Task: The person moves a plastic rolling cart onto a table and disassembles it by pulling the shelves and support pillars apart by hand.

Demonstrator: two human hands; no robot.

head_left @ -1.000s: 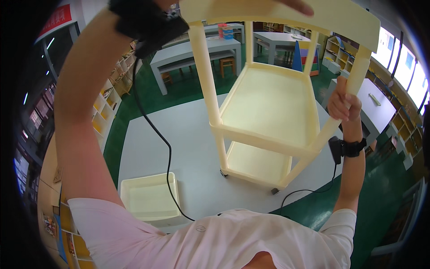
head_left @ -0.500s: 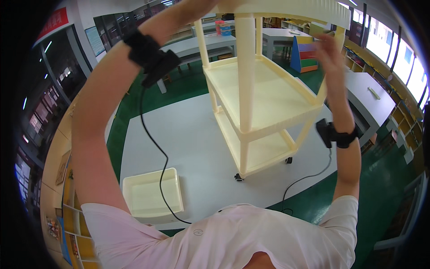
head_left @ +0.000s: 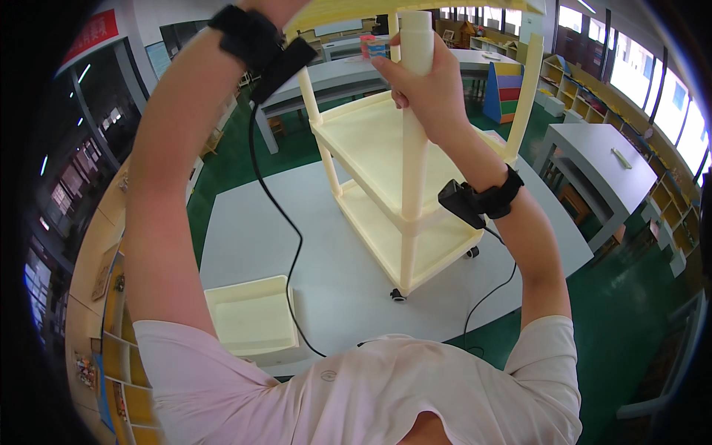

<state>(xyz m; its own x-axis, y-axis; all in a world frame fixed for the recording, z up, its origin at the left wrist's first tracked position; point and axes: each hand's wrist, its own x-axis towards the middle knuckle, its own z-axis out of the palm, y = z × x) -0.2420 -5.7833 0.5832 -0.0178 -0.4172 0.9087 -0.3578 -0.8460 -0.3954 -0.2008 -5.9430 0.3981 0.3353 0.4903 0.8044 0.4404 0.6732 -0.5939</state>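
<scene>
A cream plastic rolling cart stands on the grey-white table, with two shelf tiers in view and black casters below. Around the upper part of its near post, my right hand is closed, and the post's round top end sticks out bare above my fingers. The cart's top tray is cut by the upper edge of the view, raised clear of that near post. At the same edge my left hand is mostly cut off beside the tray, its fingers out of sight.
A loose cream bin lies on the table at the near left. Black cables hang from both wrist straps. Another table stands at right, with low shelves along the windows. A striped coloured stand is behind the cart.
The top tray has come up off the near post and moved left. My right hand has gone from the tray's right side to grip the near post. The cart has shifted slightly.
</scene>
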